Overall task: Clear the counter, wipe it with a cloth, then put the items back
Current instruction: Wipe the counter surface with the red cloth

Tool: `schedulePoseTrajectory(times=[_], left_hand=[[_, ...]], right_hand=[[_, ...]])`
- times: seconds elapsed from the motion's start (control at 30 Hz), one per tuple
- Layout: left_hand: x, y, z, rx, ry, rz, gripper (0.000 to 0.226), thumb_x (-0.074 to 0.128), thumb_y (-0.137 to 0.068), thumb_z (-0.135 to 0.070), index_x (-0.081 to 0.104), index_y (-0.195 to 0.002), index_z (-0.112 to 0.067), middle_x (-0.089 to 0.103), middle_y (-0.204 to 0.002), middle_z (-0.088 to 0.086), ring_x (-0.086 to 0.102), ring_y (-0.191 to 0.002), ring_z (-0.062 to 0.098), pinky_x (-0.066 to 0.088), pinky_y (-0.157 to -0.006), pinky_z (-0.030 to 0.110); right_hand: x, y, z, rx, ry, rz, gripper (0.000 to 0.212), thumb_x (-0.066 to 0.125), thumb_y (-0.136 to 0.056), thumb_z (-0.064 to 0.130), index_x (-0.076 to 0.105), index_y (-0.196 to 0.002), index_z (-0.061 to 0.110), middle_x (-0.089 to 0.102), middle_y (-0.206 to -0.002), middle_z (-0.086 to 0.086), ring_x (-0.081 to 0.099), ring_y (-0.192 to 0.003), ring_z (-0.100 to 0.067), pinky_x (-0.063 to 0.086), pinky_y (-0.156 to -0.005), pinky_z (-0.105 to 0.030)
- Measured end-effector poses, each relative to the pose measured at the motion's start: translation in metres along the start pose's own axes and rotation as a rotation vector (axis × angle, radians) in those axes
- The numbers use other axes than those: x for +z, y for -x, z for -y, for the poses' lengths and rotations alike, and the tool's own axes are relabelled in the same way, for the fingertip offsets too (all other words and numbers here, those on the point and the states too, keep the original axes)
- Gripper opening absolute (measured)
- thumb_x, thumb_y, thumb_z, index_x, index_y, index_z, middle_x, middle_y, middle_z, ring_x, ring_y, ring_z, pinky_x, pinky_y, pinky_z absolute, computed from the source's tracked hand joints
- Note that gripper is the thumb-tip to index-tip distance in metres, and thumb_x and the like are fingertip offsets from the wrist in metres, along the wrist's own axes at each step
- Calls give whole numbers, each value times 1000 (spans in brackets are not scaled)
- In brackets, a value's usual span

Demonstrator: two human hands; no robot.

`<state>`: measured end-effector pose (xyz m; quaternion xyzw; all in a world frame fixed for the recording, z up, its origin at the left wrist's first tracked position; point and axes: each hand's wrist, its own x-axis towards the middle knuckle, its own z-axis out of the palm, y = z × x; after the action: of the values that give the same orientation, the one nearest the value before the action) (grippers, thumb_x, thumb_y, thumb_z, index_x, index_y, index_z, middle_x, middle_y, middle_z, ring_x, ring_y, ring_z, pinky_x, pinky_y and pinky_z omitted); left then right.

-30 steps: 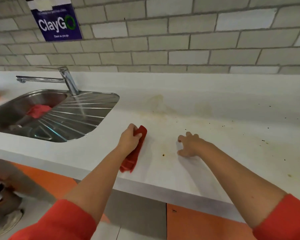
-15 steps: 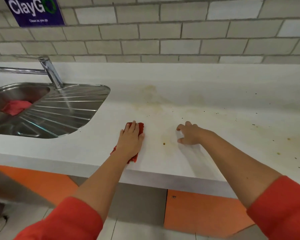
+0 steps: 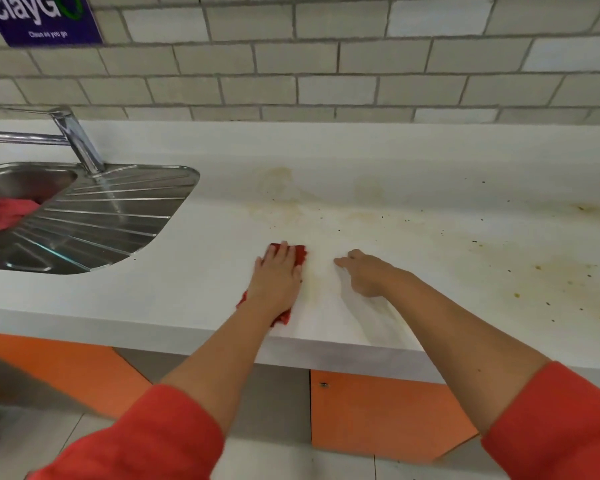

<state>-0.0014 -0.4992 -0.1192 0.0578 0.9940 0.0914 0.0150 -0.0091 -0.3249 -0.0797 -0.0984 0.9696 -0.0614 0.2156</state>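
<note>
Head view. Steel sink at left of frame, set into the white counter. Its basin at the far left edge holds one crumpled pink-red rag; the rest of the basin is cut off by the frame. Ribbed drainboard beside the basin is bare metal. Chrome tap stands at the back of the sink, spout pointing left out of frame.

Red cloth lies on the counter at centre frame, near the front edge and right of the sink. Left hand lies flat on top of it, palm down, fingers straight and close together, pressing it to the surface; cloth shows past the fingertips and at the wrist.

Right hand just right of the cloth, apart from it. Fingers loosely curled, hand resting on the counter, forefinger tip toward the cloth; nothing in its grasp.

Yellow-brown stains and dark specks spread over the right part of the counter, fainter ones at the back centre. Purple sign upper left on the grey tile wall. Orange cabinet door under the counter, lower right. Red sleeves at both bottom corners.
</note>
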Motion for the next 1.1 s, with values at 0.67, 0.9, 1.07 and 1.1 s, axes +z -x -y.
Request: schedulePoseTrajectory(times=[0.67, 0.9, 1.07, 1.1], left_hand=[[5, 64, 4, 58, 28, 11, 53, 14, -101, -37, 6, -151, -18, 0, -159, -1, -3, -147, 17, 0, -118, 41], [-12, 68, 103, -119, 20, -84, 51, 17, -102, -33, 16, -150, -17, 12, -158, 0, 5, -147, 16, 5, -117, 45], [-32, 36, 184, -227, 46, -66, 51, 17, -101, -31, 17, -149, -11, 13, -158, 4, 6, -146, 20, 3, -117, 48], [-34, 32, 195, -253, 39, -70, 52, 16, -101, -32, 16, -149, -10, 13, -158, 5, 7, -146, 21, 3, -117, 48]], right_hand=[[-5, 0, 10, 38, -76, -77, 41, 24, -102, 23, 46, -134, 7, 40, -140, -12, 41, -127, -29, 32, -102, -32], [-1, -5, 18, 105, -44, -91, 37, 27, -101, 32, 50, -125, 16, 44, -133, -10, 45, -120, -29, 35, -98, -34], [-2, -16, 45, 267, 41, -82, 46, 25, -101, 34, 41, -136, 7, 42, -142, -12, 41, -129, -29, 36, -102, -36], [-2, -17, 49, 285, 39, -84, 47, 25, -102, 34, 40, -136, 6, 42, -142, -13, 41, -130, -29, 35, -102, -35]])
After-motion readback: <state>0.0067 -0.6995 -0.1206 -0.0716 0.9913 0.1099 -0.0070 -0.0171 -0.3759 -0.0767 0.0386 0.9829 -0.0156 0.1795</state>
